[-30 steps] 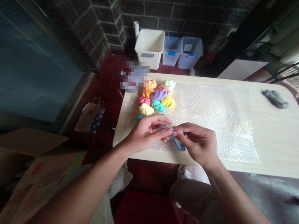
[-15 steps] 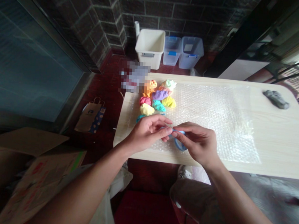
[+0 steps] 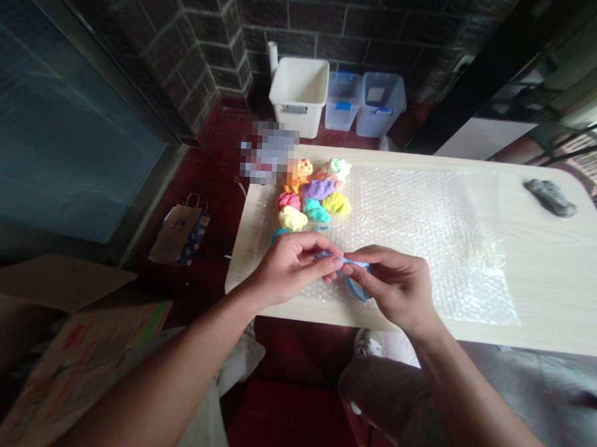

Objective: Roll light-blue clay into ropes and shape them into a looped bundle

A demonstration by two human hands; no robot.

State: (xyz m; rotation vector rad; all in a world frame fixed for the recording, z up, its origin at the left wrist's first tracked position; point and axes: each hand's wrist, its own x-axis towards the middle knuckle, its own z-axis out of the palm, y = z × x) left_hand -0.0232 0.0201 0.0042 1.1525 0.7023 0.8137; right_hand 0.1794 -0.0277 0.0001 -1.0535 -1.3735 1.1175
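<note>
I have a soft blue band (image 3: 355, 262) pinched between my two hands, thumb against fingertips on each side, with next to no gap. My left hand (image 3: 301, 264) closes on one part of it, the other fingers curled loosely behind; my right hand (image 3: 398, 279) nips it just beside, so the tips nearly meet. A blue loop (image 3: 359, 291) hangs just below this grip, by my right thumb — whether it belongs to the same band, I can't tell.

Under my hands and off to their right spreads a sheet of bubble wrap (image 3: 428, 223) on the pale table (image 3: 556, 277). Just beyond my left hand sit bunched, bright bundles — a purple bundle (image 3: 319, 189), a teal bundle (image 3: 317, 210) and a pale yellow bundle (image 3: 292, 218) among them. Well apart, far to the right of my grip, lies a grey bundle (image 3: 551, 198). Past the table's far edge stands a white bin (image 3: 298, 113).
</note>
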